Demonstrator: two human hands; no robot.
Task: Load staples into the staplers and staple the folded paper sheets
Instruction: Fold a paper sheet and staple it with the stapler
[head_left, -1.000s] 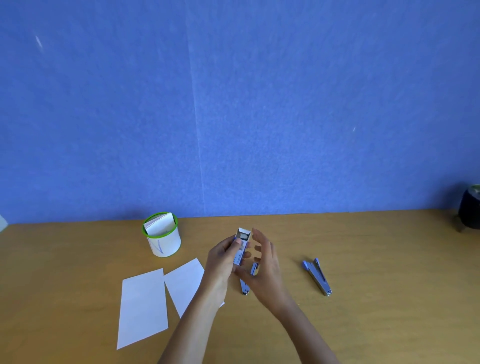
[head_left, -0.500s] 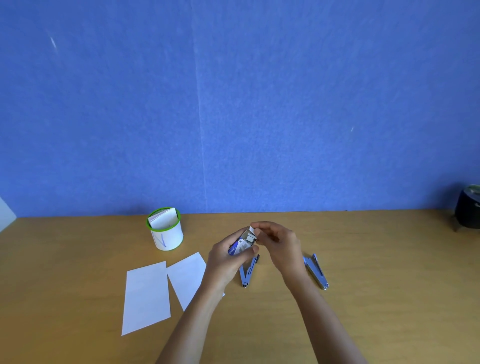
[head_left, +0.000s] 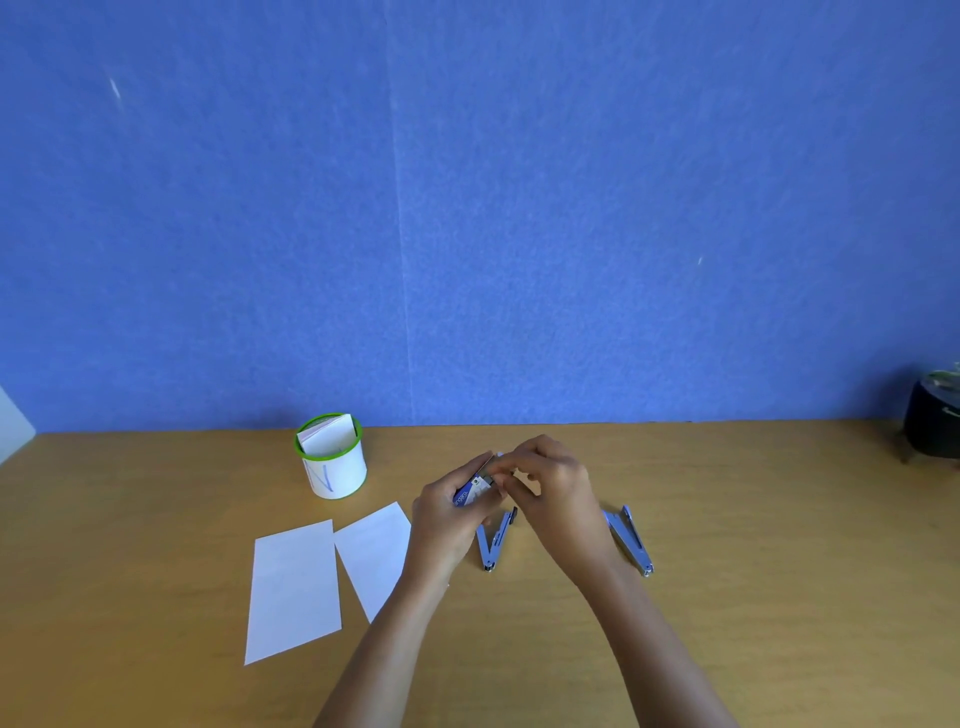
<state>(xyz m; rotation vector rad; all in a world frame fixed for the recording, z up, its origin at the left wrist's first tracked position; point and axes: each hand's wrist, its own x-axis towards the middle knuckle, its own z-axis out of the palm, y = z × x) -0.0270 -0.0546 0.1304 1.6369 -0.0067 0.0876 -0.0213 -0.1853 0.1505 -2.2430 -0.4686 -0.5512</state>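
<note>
Both hands on a small box above the wooden table (head_left: 753, 597).

Nearest, left of the left hand (head_left: 447, 525), lie two flat white paper sheets (head_left: 293, 587), one partly hidden by the wrist. Under the hands a metal stapler (head_left: 493, 543) lies hinged open in a V; a second stapler (head_left: 628, 540) lies just right of the right wrist. The left hand curls round a blue-and-white cardboard box (head_left: 470, 492). The right hand (head_left: 558, 493) pinches the box's upper end with bent fingertips, and what is inside is too small to make out. Farther left stands a white cup (head_left: 335, 467) with a green rim, holding folded paper. A dark pot (head_left: 932, 426) is cut off far right.
</note>
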